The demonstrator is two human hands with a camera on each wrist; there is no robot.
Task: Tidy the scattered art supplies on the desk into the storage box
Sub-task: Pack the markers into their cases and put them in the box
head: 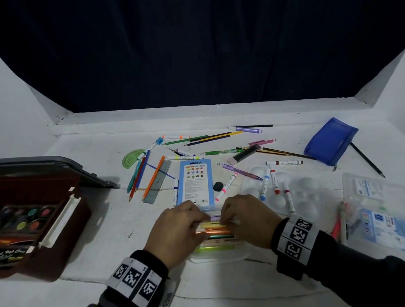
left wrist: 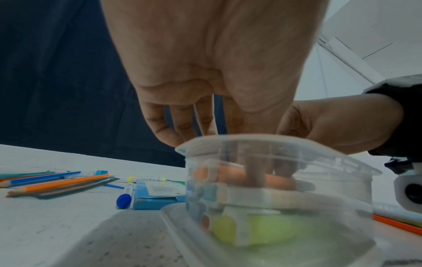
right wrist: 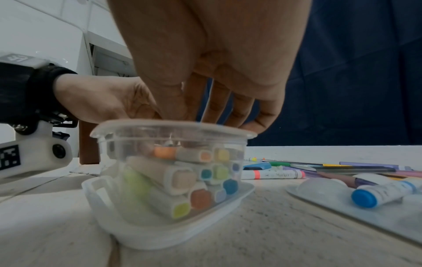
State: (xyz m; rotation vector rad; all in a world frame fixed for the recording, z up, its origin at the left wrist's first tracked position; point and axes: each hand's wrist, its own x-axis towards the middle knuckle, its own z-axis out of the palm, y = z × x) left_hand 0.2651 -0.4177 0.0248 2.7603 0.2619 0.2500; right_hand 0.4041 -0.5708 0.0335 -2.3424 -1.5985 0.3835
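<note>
A clear plastic tub (head: 217,254) of pastel highlighters stands on its lid at the desk's front centre. My left hand (head: 197,225) and right hand (head: 228,219) meet over the open top, fingers curled down inside. Both pinch the ends of an orange highlighter (head: 213,231) lying on top of the pile. In the left wrist view my thumb presses that orange highlighter (left wrist: 276,179) through the tub wall (left wrist: 331,189). The right wrist view shows the stacked highlighters (right wrist: 182,177) end on. The brown storage box (head: 62,233) stands open at the left with a paint palette (head: 21,218) inside.
A blue colour pencil box (head: 194,184) lies just behind the tub. Loose pencils (head: 152,177), a ruler (head: 159,182), a protractor (head: 132,158) and markers (head: 274,178) lie scattered beyond. A clear palette tray (head: 298,190), a blue pouch (head: 330,140) and plastic packets (head: 371,200) fill the right.
</note>
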